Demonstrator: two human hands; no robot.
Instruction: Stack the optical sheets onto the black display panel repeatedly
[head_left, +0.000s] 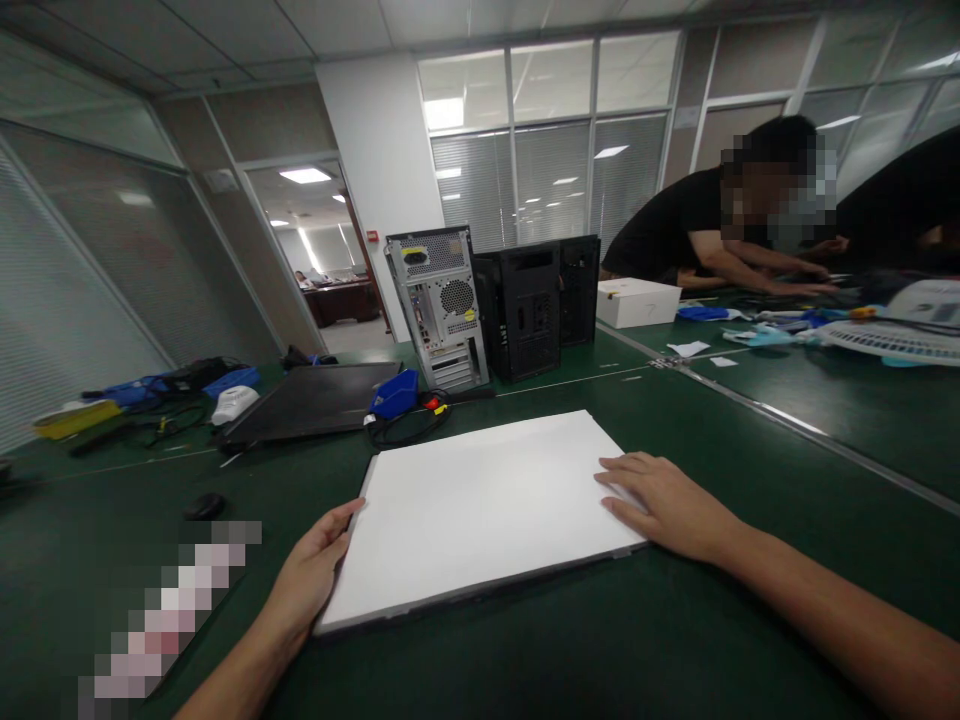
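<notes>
A flat white rectangular panel [487, 510] with a dark edge lies on the green table [570, 660] in front of me. My left hand [319, 560] grips its left edge, thumb on the top face and the other fingers partly hidden beside or beneath the edge. On the right, my right hand [652, 500] rests with its fingers spread over the panel's right edge and corner area. The underside of the panel is hidden.
Behind the panel stand a silver computer case [442, 310] and black cases [529, 310]. A dark flat screen [315, 400], blue tool [394, 395] and black mouse [205, 506] lie leftward. A white box [637, 303] is back right, near a person [675, 225] leaning over.
</notes>
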